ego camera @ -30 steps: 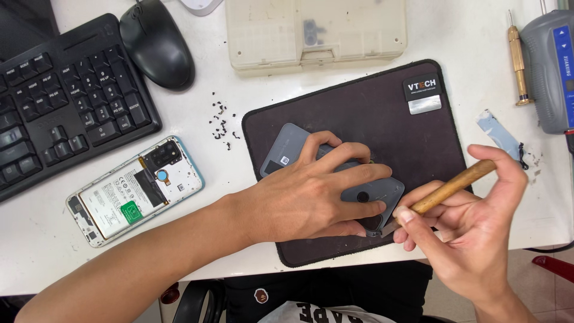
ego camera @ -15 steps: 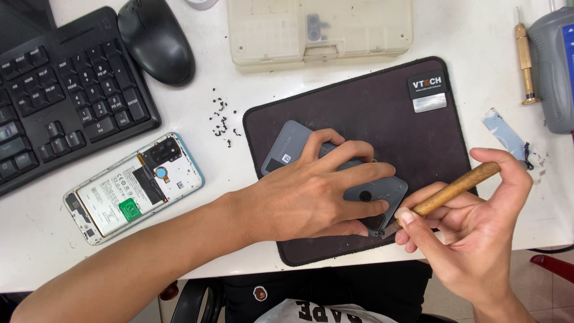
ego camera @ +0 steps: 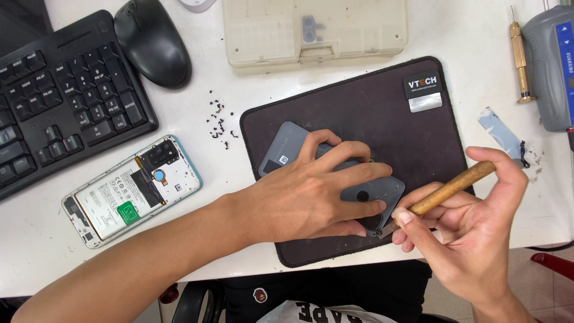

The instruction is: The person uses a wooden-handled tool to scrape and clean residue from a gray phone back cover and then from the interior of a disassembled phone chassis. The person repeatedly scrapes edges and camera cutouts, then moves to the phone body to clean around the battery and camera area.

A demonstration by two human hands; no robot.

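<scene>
My left hand (ego camera: 311,191) presses flat on a grey phone back cover (ego camera: 286,148) that lies on a dark work mat (ego camera: 371,107). The fingers spread over its middle and hide most of it. My right hand (ego camera: 472,233) grips a wooden-handled tool (ego camera: 451,187) like a pen. The tool's metal tip touches the cover's lower right corner, near my left fingertips.
An opened phone (ego camera: 128,191) with its battery showing lies left of the mat. Several tiny dark screws (ego camera: 220,122) are scattered between them. A black keyboard (ego camera: 60,96) and mouse (ego camera: 152,42) sit at back left, a clear parts box (ego camera: 314,30) at the back, a brass screwdriver (ego camera: 519,54) and grey device (ego camera: 550,66) right.
Both hands stay almost still on the cover. The view has shifted slightly, and the tool's tip stays at the cover's corner.
</scene>
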